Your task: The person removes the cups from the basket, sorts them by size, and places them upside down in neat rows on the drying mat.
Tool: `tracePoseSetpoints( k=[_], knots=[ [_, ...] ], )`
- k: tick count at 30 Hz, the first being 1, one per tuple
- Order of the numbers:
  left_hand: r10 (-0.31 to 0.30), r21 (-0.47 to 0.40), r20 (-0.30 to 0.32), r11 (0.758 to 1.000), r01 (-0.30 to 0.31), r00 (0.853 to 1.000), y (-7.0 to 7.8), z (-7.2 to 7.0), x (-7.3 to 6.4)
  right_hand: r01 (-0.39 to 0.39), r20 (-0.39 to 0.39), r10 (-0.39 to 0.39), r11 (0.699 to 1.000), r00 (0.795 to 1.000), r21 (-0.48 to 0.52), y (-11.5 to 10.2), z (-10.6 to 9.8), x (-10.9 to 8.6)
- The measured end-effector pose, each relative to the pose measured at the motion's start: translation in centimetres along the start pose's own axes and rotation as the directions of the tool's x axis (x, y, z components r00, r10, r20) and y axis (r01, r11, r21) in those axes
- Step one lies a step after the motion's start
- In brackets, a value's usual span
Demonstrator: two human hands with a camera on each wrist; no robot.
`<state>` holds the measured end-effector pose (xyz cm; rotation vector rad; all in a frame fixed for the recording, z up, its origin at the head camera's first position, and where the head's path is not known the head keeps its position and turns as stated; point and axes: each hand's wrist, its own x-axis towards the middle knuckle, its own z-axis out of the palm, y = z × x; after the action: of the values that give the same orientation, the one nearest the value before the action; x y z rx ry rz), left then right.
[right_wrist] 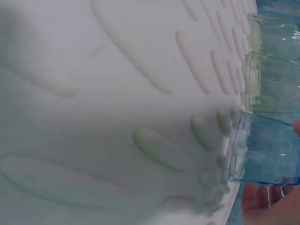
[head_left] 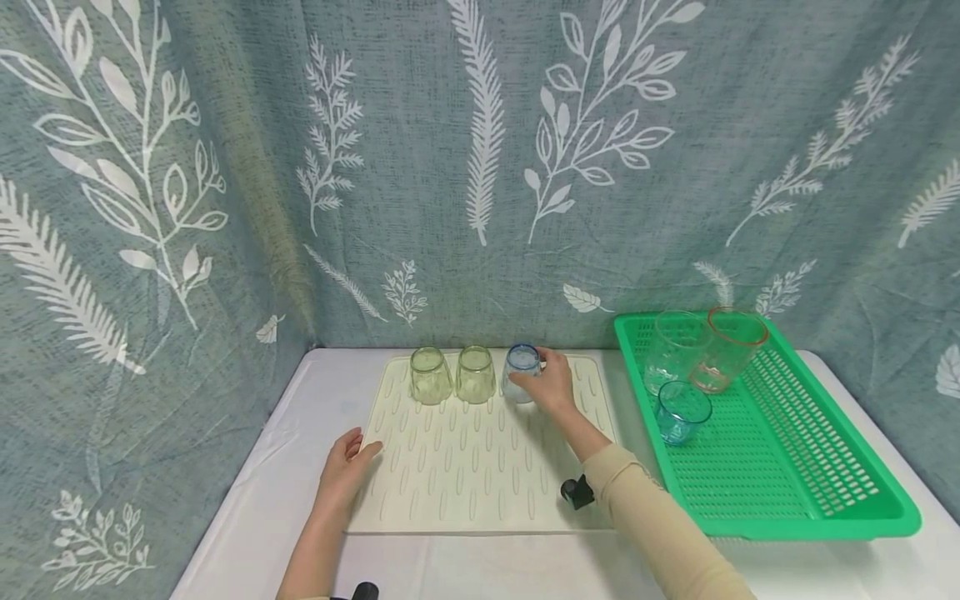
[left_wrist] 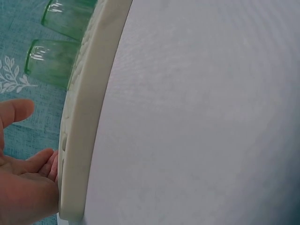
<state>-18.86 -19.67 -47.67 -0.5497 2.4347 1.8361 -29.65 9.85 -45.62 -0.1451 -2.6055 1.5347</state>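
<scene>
Blue-rimmed glass [head_left: 517, 367] pinched upright by the right hand [head_left: 552, 383]

The scene is backed by one leaf-patterned curtain [head_left: 405, 167], before which one white-covered table [head_left: 300, 433] is set. On it, one green basket [head_left: 795, 529] is placed at the right and one cream ribbed mat [head_left: 465, 504] at the centre.

Two hands are seen. At the mat's far side, the glass is gripped between thumb and fingers of the right hand, reached in from the near right; its long axis is about vertical, and it lies just left of the palm. Any shift is judged to turn on the narrow gap between it and the nearer of two green glasses [head_left: 476, 379] at its left. The left hand [head_left: 347, 467] is farther off, by the mat's left edge, fingers loosely bent, nothing grasped; whether the mat is touched cannot be told.

Six glasses are counted. Three are contained in the basket: one clear tumbler [head_left: 667, 354], one orange-rimmed tumbler [head_left: 731, 354] and one smaller blue tumbler [head_left: 682, 421]. Three are lined up across the mat: the green pair and the held one.
</scene>
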Motion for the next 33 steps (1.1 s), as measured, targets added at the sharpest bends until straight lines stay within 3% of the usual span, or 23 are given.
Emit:
tracePoseSetpoints(
  k=[13,23,28,33],
  knots=[
    [0.007,0.017,0.004,1.0,-0.007,1.0,-0.2,0.2,0.0,-0.039,0.002,0.039,0.998,0.999,0.051,-0.1,-0.2,-0.5],
    [0.005,0.035,0.008,0.999,-0.005,1.0,-0.1,0.0,-0.1,-0.062,-0.094,0.082,0.978,0.992,0.199,-0.8,-1.2,-1.6],
    [0.0,0.039,0.016,0.999,0.0,1.0,0.0,0.0,-0.1,-0.07,-0.125,0.109,0.957,0.986,0.28,-0.9,-1.8,-2.4],
    [0.0,0.042,0.022,0.999,-0.001,1.0,0.1,0.1,-0.2,-0.102,-0.102,0.153,0.915,0.983,0.391,-1.4,-2.7,-3.6]
  ],
)
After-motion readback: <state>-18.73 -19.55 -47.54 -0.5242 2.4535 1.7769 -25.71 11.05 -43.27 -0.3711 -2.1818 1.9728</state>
